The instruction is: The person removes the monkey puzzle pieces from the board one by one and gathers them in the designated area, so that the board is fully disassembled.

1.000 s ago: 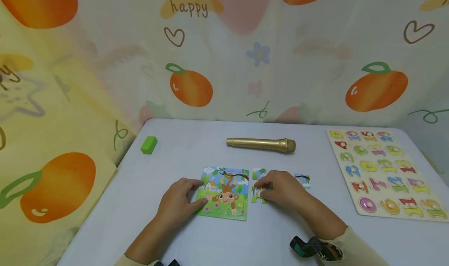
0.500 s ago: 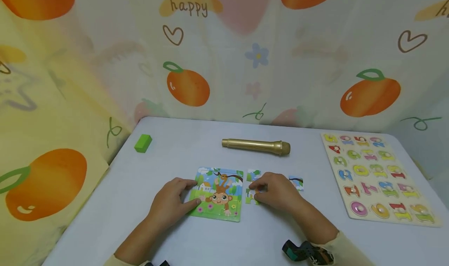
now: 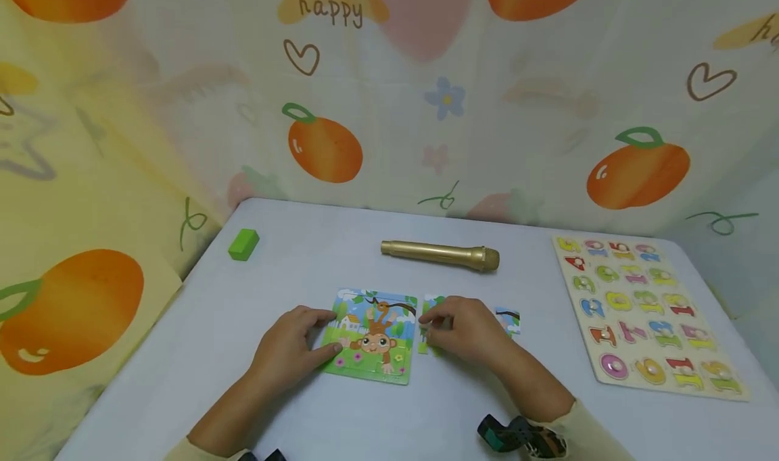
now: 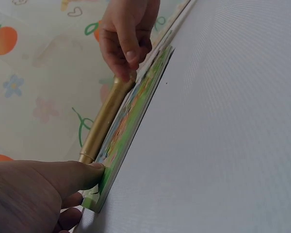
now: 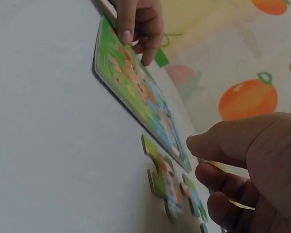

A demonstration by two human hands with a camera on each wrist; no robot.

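A monkey jigsaw puzzle (image 3: pixel 371 339) lies on the white table. My left hand (image 3: pixel 286 346) rests at its left side, thumb on the board in the left wrist view and index fingertip at the upper left edge. Just right of the board, my right hand (image 3: pixel 465 329) is over loose puzzle pieces (image 5: pixel 160 174), partly covering them in the head view. Its thumb and fingers are bent loosely and apart in the right wrist view, with nothing visible between them. Another loose piece (image 3: pixel 508 320) with a branch picture shows beyond its knuckles.
Behind the puzzle lies a gold microphone (image 3: pixel 439 253). A green block (image 3: pixel 244 245) sits at the back left. On the right is a wooden number board (image 3: pixel 648 316). A fruit-print curtain (image 3: pixel 377 96) hangs behind the table.
The head view has shifted, moving the table things leftward in the picture. My right hand has moved slightly left, closer to the board's right edge. My left hand stays at the puzzle.
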